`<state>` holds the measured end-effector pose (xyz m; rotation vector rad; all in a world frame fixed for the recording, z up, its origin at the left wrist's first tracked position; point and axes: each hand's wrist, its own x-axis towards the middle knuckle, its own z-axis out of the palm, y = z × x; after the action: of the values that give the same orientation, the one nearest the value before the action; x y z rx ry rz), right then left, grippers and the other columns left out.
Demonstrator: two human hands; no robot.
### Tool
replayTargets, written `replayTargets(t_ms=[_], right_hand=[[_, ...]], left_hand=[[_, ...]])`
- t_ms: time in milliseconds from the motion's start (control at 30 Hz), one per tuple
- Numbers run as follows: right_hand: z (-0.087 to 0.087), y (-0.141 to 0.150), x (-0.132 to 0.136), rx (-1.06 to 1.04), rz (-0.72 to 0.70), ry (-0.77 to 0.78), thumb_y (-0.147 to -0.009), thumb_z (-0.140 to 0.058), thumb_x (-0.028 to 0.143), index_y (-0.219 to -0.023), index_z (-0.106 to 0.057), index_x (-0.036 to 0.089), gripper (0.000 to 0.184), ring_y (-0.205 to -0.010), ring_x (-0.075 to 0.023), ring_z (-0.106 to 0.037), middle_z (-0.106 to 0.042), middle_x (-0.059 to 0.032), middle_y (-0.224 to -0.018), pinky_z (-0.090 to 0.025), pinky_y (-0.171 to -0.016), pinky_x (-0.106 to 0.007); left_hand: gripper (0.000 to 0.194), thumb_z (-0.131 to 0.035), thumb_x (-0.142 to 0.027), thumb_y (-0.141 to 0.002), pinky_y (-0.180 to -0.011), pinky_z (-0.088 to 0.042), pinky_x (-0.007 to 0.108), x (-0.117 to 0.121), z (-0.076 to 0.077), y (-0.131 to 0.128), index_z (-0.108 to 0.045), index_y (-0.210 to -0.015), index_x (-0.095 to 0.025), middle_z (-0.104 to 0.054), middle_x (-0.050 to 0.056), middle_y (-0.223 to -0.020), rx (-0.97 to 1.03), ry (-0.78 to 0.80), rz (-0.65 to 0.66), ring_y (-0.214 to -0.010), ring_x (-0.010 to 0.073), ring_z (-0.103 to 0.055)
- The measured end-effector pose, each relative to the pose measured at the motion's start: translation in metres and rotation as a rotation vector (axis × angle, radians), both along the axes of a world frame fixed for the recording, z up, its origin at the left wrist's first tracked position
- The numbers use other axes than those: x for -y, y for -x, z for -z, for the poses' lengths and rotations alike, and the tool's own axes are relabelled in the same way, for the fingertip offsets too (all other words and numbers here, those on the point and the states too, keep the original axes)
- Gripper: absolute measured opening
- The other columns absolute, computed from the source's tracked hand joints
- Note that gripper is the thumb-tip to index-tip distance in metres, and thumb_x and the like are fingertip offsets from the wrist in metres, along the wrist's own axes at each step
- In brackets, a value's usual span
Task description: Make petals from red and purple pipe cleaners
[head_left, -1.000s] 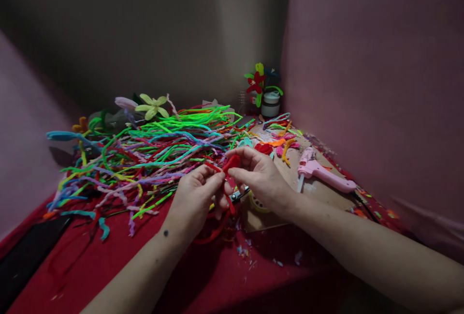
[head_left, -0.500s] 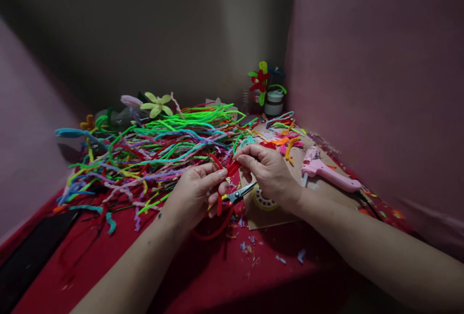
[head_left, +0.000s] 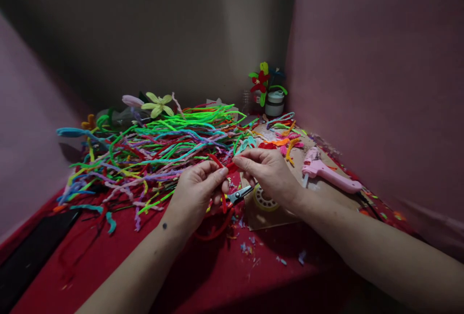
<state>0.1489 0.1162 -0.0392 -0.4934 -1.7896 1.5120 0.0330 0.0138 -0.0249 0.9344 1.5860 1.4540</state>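
You hold the red fuzzy stem (head_left: 232, 165) just below the centre of the frame, above the worktop (head_left: 250, 280). Your left hand (head_left: 197, 184) pinches it between thumb and forefinger; your right hand (head_left: 273, 172) grips it the same way just beside, thumb and finger pressed together. One red end sticks up past your left fingertips and another length hangs below them; whether all of it is a single piece, you cannot tell, since your fingers hide the join.

The stem looks very light and soft, probably with a thin bendable core, so it should keep a fold and hardly slip. Hard squeezing would likely flatten the pile. The best hold seems to be with the fingertips, close to either side of the bend, leaving the loose ends free.

Beneath your hands, at the lower centre, lie the scissors (head_left: 240, 194), their blades pointing right towards a yellow-rimmed roll (head_left: 266, 199) on the cardboard (head_left: 266, 219). A red loop (head_left: 214, 233) rests nearer you. The pile of coloured stems (head_left: 170, 144) spreads across the left centre, and the pink glue gun (head_left: 329, 174) lies right of centre.
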Motion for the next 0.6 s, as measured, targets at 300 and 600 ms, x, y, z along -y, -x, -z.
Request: replayTargets(t_ms=[300,600], right_hand=[[0.0001,0.0016,0.0060,0.011,0.088,-0.003,-0.076,-0.058,0.024,-0.060,-0.059,0.014,0.018,-0.044,-0.0057,-0.041,-0.048,0.0041,-0.049,-0.032,-0.044,-0.020],[-0.0013,0.0013,0.0079,0.025,-0.022,0.015,-0.075,-0.060,0.024,-0.065,-0.062,0.014,0.014,-0.048,-0.0073,-0.045,-0.053,0.0025,-0.055,-0.036,-0.047,-0.022]], left_hand=[[0.018,-0.057,-0.031,-0.075,-0.028,-0.024,0.015,0.0010,-0.0022,-0.0059,-0.052,-0.068,-0.015,-0.048,-0.006,-0.042,-0.196,0.139,0.070,-0.028,0.0039,-0.035],[0.018,-0.056,-0.033,-0.074,-0.028,-0.026,0.016,0.0005,0.0003,-0.0086,-0.053,-0.069,-0.016,-0.050,-0.006,-0.043,-0.178,0.107,0.062,-0.028,0.0049,-0.036]])
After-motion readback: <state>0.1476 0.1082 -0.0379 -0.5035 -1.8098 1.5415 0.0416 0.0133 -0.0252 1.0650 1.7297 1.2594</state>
